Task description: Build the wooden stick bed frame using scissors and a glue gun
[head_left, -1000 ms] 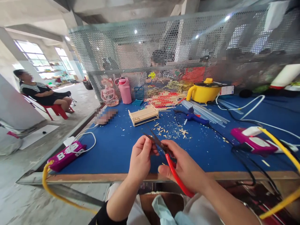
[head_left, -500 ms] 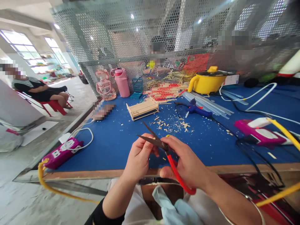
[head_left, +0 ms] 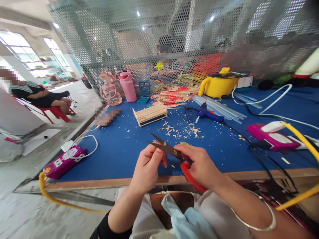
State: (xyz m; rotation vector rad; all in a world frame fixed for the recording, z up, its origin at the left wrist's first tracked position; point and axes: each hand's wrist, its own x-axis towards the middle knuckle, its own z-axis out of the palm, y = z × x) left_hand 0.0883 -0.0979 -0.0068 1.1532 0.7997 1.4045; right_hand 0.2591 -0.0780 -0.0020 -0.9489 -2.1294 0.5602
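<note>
My right hand (head_left: 203,166) grips a pair of scissors (head_left: 172,151) by the red handles. Their dark blades point left, slightly apart, over the fingers of my left hand (head_left: 147,167). Thumb and fingertips of that left hand are pinched together; what they hold is too small or hidden to make out. Beyond the hands, a miniature bed of thin wooden sticks (head_left: 151,114) rests on the blue tabletop (head_left: 119,146). Small cut wood bits (head_left: 171,131) and crumbs lie scattered to its right. A pile of red-marked wooden sticks (head_left: 171,96) is farther back.
A blue glue gun (head_left: 210,115) and clear glue sticks (head_left: 224,109) lie right of the wood bits. Behind stand a yellow pot (head_left: 220,86), a pink bottle (head_left: 128,87) and perforated metal mesh (head_left: 139,43). Purple power strips (head_left: 64,162) with cords flank both sides. A person sits far left.
The scissor blades have closed somewhat, and my right fingers have drawn in around the red handles. My left hand stays pinched in nearly the same place. The view has shifted slightly.
</note>
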